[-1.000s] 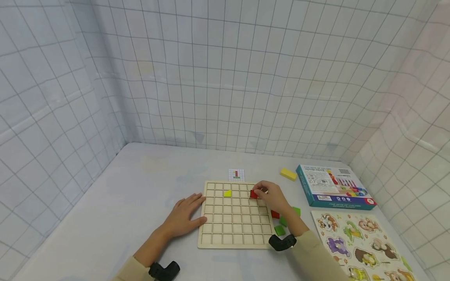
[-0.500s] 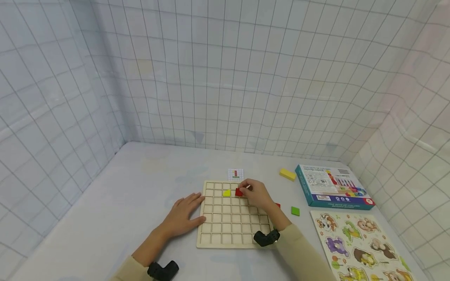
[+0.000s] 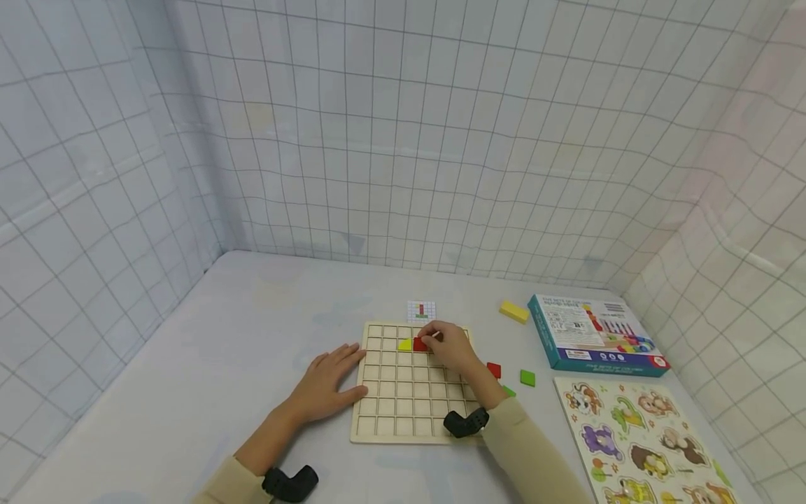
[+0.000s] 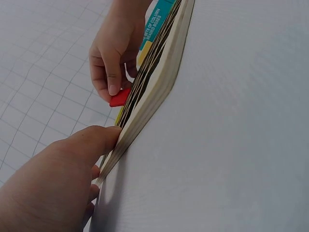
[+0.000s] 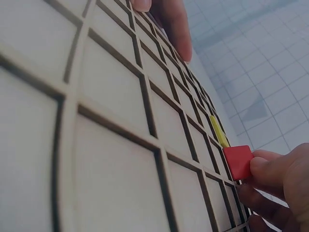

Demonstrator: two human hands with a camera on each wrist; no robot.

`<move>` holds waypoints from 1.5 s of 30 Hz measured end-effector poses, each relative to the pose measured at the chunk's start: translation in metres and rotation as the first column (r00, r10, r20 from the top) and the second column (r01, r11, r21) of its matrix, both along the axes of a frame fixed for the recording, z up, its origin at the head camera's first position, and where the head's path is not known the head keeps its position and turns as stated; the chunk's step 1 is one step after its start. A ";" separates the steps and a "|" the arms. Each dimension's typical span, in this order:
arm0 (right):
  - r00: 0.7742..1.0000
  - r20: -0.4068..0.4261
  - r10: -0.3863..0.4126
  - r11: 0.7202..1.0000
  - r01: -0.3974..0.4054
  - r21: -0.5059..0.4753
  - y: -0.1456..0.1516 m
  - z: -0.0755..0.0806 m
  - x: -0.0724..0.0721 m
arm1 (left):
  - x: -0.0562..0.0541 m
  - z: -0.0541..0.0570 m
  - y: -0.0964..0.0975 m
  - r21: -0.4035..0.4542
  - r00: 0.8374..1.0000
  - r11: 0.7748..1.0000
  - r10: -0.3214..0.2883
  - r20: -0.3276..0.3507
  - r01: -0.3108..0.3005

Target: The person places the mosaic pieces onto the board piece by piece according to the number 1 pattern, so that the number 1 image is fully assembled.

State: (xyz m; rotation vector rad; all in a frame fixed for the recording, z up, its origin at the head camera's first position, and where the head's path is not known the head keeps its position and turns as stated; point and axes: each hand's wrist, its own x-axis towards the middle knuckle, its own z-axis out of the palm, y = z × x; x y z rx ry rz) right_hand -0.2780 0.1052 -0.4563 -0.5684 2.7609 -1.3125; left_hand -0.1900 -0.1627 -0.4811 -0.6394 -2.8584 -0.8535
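My right hand (image 3: 448,348) pinches a red square tile (image 5: 238,162) between thumb and fingers, tilted over a cell of the wooden grid board (image 3: 403,392). Just left of it, a yellow tile (image 3: 405,344) with a slanted side lies in a cell of the board's second row. In the right wrist view the red tile's edge meets the end of the yellow one. My left hand (image 3: 327,385) lies flat with spread fingers at the board's left edge; in the left wrist view its thumb (image 4: 104,137) rests on the rim.
A small pattern card (image 3: 421,311) lies behind the board. To the right are another red tile (image 3: 494,369), green tiles (image 3: 527,378) and a yellow block (image 3: 514,312). Farther right are a teal-edged box (image 3: 601,336) and an animal puzzle board (image 3: 642,441).
My right hand has carried the red tile leftward across the board, from near its right edge to beside the yellow tile. The left hand stays at the board's edge.
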 end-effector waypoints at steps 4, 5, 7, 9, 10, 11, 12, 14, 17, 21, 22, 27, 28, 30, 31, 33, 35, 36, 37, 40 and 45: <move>0.999 -0.037 -0.008 1.000 0.009 0.029 0.000 -0.004 -0.002 | -0.001 0.000 0.000 0.002 1.000 1.000 -0.003 -0.001 0.003; 0.999 -0.044 -0.011 0.999 0.012 0.030 -0.001 -0.005 -0.002 | -0.001 0.000 0.000 0.002 1.000 1.000 -0.002 0.001 0.002; 0.998 -0.062 -0.009 0.999 0.011 0.038 -0.001 -0.006 -0.003 | -0.001 0.000 0.000 0.001 1.000 1.000 -0.002 0.002 0.002; 0.998 -0.069 -0.010 0.999 0.012 0.038 -0.002 -0.006 -0.003 | -0.001 0.000 -0.001 0.000 1.000 1.000 0.001 0.006 -0.001; 0.998 -0.069 -0.011 0.999 0.014 0.039 -0.002 -0.007 -0.003 | -0.001 0.000 -0.001 0.000 1.000 1.000 0.003 0.007 -0.003; 0.998 -0.064 -0.014 0.999 0.017 0.039 -0.003 -0.006 -0.003 | -0.001 0.000 -0.001 0.001 1.000 1.000 0.003 0.007 -0.003; 0.998 -0.064 -0.015 0.999 0.018 0.043 -0.003 -0.006 -0.003 | 0.000 0.000 -0.002 0.001 1.000 1.000 0.004 0.004 -0.004; 0.998 -0.058 -0.021 0.999 0.024 0.044 -0.004 -0.006 -0.003 | 0.000 0.000 -0.002 0.005 1.000 1.000 0.006 0.002 -0.006; 0.998 -0.060 -0.019 0.999 0.022 0.050 -0.004 -0.006 -0.002 | 0.000 0.000 -0.002 0.007 1.000 1.000 0.006 -0.005 -0.006; 0.998 -0.054 -0.019 0.999 0.021 0.039 -0.005 -0.006 -0.002 | 0.000 0.000 -0.002 0.006 1.000 1.000 0.009 -0.005 -0.009; 0.999 -0.049 -0.019 0.999 0.021 0.036 -0.005 -0.006 -0.002 | 0.000 0.000 -0.002 0.005 1.000 1.000 0.010 -0.006 -0.010; 0.999 -0.034 -0.022 1.000 0.022 0.022 -0.002 -0.005 0.000 | 0.000 -0.002 -0.003 0.006 1.000 1.000 0.012 -0.010 -0.012; 0.999 -0.039 -0.018 1.000 0.018 0.018 -0.001 -0.005 0.001 | 0.000 -0.002 -0.003 0.003 1.000 1.000 0.011 -0.013 -0.011; 0.999 -0.046 -0.007 1.000 0.008 0.004 0.002 -0.004 0.003 | -0.001 -0.003 -0.003 0.005 1.000 1.000 0.013 -0.011 -0.013; 0.999 -0.045 -0.005 1.000 0.004 -0.003 0.004 -0.003 0.005 | 0.000 -0.003 -0.003 0.005 1.000 1.000 0.015 -0.009 -0.015; 0.999 -0.047 0.001 1.000 -0.002 -0.018 0.009 0.000 0.008 | -0.001 -0.003 -0.003 0.009 1.000 1.000 0.013 -0.001 -0.013; 0.999 -0.048 -0.006 1.000 0.005 -0.025 0.016 0.002 0.012 | -0.001 -0.003 -0.002 0.010 1.000 1.000 0.010 0.009 -0.010; 0.999 -0.051 -0.013 1.000 0.012 -0.025 0.019 0.003 0.013 | -0.001 -0.002 -0.002 0.010 1.000 1.000 0.008 0.012 -0.008; 0.998 -0.054 -0.018 0.999 0.017 -0.027 0.022 0.005 0.015 | -0.001 -0.002 -0.001 0.010 1.000 1.000 0.006 0.014 -0.006; 0.998 -0.062 -0.032 0.999 0.030 -0.028 0.033 0.008 0.018 | -0.001 -0.002 -0.001 0.005 1.000 1.000 0.002 0.014 -0.002; 0.998 -0.030 -0.061 0.998 0.061 -0.005 0.052 0.013 0.022 | -0.002 -0.002 -0.001 0.005 1.000 1.000 0.004 0.009 -0.005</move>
